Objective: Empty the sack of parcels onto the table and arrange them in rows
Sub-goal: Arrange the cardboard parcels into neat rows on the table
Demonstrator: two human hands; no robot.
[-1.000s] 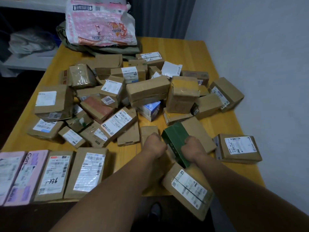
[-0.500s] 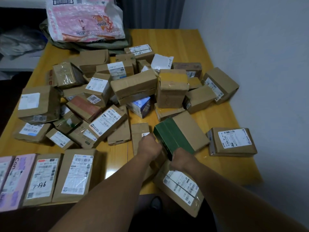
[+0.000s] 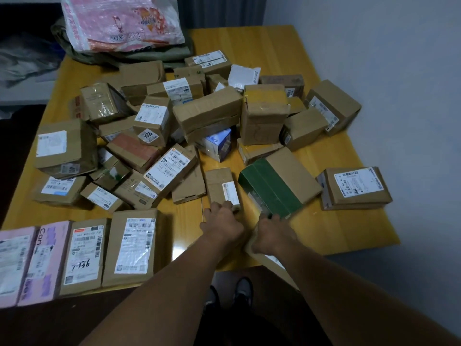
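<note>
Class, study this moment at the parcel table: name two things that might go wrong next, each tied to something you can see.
1. The flat parcel under the right hand overhangs the table's near edge; a nudge might tip it to the floor.
2. The left hand grips the small box beside the green-taped box; pulling one could shove the other askew.

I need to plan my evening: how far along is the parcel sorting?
Emptying looks done: the parcels lie heaped on the table. One row of four flat parcels lines the near edge. In hand: the left hand touches a small brown box, and the right hand touches the green-taped box. Most of the pile is still unsorted.
</note>
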